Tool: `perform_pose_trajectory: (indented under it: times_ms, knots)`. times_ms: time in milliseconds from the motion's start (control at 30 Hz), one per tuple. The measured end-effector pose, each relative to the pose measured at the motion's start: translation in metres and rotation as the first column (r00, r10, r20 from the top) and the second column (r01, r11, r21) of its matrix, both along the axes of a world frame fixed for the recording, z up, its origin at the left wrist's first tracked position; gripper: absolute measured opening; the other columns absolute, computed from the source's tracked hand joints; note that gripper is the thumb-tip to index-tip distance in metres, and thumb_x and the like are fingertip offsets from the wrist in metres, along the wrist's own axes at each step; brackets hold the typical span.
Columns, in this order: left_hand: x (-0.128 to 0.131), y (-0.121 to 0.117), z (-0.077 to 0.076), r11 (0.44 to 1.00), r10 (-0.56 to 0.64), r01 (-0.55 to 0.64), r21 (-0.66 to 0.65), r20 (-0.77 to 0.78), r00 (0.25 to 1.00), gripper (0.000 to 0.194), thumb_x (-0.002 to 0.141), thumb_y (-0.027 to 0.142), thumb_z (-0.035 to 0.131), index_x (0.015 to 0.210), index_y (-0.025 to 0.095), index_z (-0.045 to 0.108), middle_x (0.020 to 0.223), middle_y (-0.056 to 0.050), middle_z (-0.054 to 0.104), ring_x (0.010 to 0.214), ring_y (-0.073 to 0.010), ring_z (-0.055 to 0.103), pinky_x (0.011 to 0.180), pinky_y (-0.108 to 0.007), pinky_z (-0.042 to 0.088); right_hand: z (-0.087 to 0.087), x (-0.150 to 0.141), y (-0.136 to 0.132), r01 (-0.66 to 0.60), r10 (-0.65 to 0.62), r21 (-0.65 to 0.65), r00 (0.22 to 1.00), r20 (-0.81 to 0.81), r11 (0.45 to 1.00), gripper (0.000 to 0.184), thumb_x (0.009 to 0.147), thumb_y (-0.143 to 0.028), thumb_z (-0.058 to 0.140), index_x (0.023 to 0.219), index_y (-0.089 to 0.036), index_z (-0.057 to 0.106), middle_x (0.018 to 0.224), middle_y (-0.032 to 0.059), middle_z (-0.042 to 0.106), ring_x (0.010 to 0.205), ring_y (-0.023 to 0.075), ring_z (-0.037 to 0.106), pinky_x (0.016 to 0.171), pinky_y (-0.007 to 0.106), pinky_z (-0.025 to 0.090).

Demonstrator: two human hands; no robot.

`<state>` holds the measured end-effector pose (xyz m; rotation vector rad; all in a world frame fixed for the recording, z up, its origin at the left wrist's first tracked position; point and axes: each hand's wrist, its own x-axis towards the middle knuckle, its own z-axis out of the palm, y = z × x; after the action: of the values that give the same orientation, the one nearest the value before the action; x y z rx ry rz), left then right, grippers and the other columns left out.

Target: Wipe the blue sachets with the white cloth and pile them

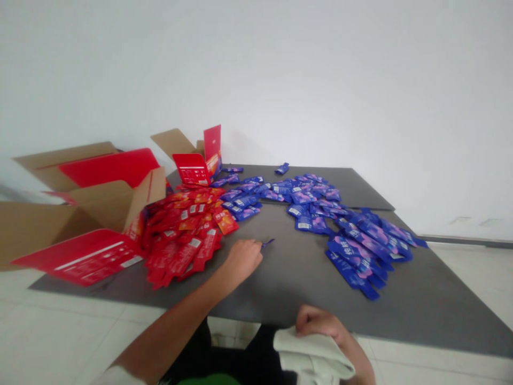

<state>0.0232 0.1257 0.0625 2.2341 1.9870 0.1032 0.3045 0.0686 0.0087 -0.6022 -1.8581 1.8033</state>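
Observation:
My left hand (243, 260) is closed over the middle of the grey table, its fingers on a small blue sachet (268, 243) seen nearly edge-on; most of that sachet is hidden. At the table's front edge my right hand (316, 322) has its fingers curled on a pale folded cloth (312, 350). Left of my left hand lies a heap of red and orange sachets (188, 235). Several blue and purple sachets (356, 243) are piled to the right, and the spread continues towards the back (304, 195).
Open red cardboard boxes (88, 256) stand on the left, flaps spread outward. A smaller open red box (192, 166) is at the back left. One lone blue sachet (282, 169) lies near the back edge of the grey table (280, 289). A white wall (320, 80) rises behind.

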Motion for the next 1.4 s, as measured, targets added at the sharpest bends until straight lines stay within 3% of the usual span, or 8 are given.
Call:
perform_pose_trajectory:
  times_ms: [167, 300, 467, 633, 900, 1000, 1133, 1400]
  knots:
    - [-0.015, -0.033, -0.003, 0.998, 0.062, -0.055, -0.031, 0.32, 0.946, 0.035, 0.107, 0.043, 0.042, 0.1, 0.02, 0.067, 0.093, -0.004, 0.077, 0.089, -0.0211, 0.074, 0.075, -0.029, 0.051, -0.006, 0.003, 0.002, 0.029, -0.02, 0.096, 0.995, -0.094, 0.995, 0.044, 0.088, -0.061, 0.071, 0.097, -0.019, 0.083, 0.085, 0.0089, 0.064, 0.074, 0.0204, 0.062, 0.066, 0.033, 0.05]
    - [-0.022, -0.054, -0.03, 0.98, 0.182, -0.192, -0.053, 0.626, 0.758, 0.042, 0.105, 0.042, 0.047, 0.14, 0.019, 0.051, 0.125, -0.011, 0.073, 0.112, -0.0239, 0.072, 0.093, -0.035, 0.056, -0.01, 0.004, 0.003, 0.039, -0.032, 0.089, 0.996, -0.08, 0.995, 0.044, 0.09, -0.06, 0.068, 0.097, -0.02, 0.083, 0.083, 0.0087, 0.064, 0.073, 0.0212, 0.062, 0.065, 0.033, 0.051]
    - [-0.02, -0.078, -0.049, 0.982, 0.024, -0.12, 0.143, 0.541, 0.841, 0.064, 0.107, 0.038, 0.045, 0.163, 0.016, 0.024, 0.139, -0.019, 0.064, 0.128, -0.0272, 0.064, 0.105, -0.046, 0.054, -0.004, 0.002, -0.002, 0.118, -0.116, 0.059, 0.992, -0.039, 0.991, 0.046, 0.088, -0.063, 0.069, 0.089, -0.018, 0.08, 0.082, 0.0077, 0.062, 0.068, 0.0199, 0.06, 0.06, 0.031, 0.049]
    - [-0.025, -0.121, -0.032, 0.952, -0.18, 0.089, 0.293, 0.299, 0.937, 0.05, 0.106, 0.031, 0.051, 0.155, 0.028, 0.044, 0.154, -0.011, 0.051, 0.14, -0.0258, 0.05, 0.115, -0.047, 0.047, 0.017, -0.007, -0.004, 0.245, -0.246, 0.14, 0.969, -0.009, 0.959, 0.044, 0.09, -0.06, 0.068, 0.077, -0.018, 0.075, 0.079, 0.0063, 0.062, 0.068, 0.0191, 0.06, 0.061, 0.029, 0.049]
    - [-0.045, -0.167, -0.048, 0.842, -0.459, 0.355, 0.407, 0.192, 0.867, 0.03, 0.103, 0.023, 0.058, 0.131, 0.022, 0.068, 0.139, -0.008, 0.066, 0.133, -0.024, 0.055, 0.108, -0.039, 0.051, 0.031, -0.044, 0.005, 0.779, -0.785, 0.124, 0.589, 0.193, 0.615, 0.041, 0.094, -0.054, 0.067, 0.099, -0.015, 0.078, 0.087, 0.0084, 0.077, 0.073, 0.0228, 0.067, 0.063, 0.031, 0.054]
    - [-0.045, -0.167, -0.055, 0.841, -0.445, 0.329, 0.429, 0.203, 0.872, 0.031, 0.103, 0.02, 0.058, 0.132, 0.022, 0.068, 0.138, -0.007, 0.068, 0.13, -0.024, 0.057, 0.107, -0.039, 0.05, 0.049, -0.07, 0.009, 0.655, -0.725, 0.361, 0.683, 0.092, 0.664, 0.03, 0.098, -0.042, 0.064, 0.112, -0.017, 0.076, 0.1, 0.0095, 0.078, 0.084, 0.0243, 0.071, 0.073, 0.033, 0.057]
    - [-0.044, -0.166, -0.064, 0.835, -0.417, 0.263, 0.484, 0.244, 0.875, 0.03, 0.106, 0.018, 0.051, 0.126, 0.024, 0.072, 0.12, -0.005, 0.076, 0.111, -0.0224, 0.066, 0.099, -0.039, 0.054, 0.05, -0.109, 0.006, 0.15, -0.335, 0.711, 0.934, 0.127, 0.687, 0.03, 0.1, -0.022, 0.06, 0.128, -0.024, 0.071, 0.119, 0.0099, 0.076, 0.105, 0.0235, 0.071, 0.092, 0.035, 0.057]
    - [-0.045, -0.166, -0.071, 0.835, -0.429, 0.205, 0.511, 0.37, 0.824, 0.029, 0.103, 0.016, 0.059, 0.13, 0.02, 0.069, 0.124, -0.005, 0.076, 0.122, -0.0204, 0.066, 0.103, -0.036, 0.055, 0.032, -0.113, 0.059, -0.067, -0.515, 0.782, 0.717, 0.469, 0.619, 0.053, 0.088, -0.002, 0.061, 0.137, -0.021, 0.066, 0.127, 0.0126, 0.072, 0.11, 0.03, 0.067, 0.097, 0.044, 0.058]
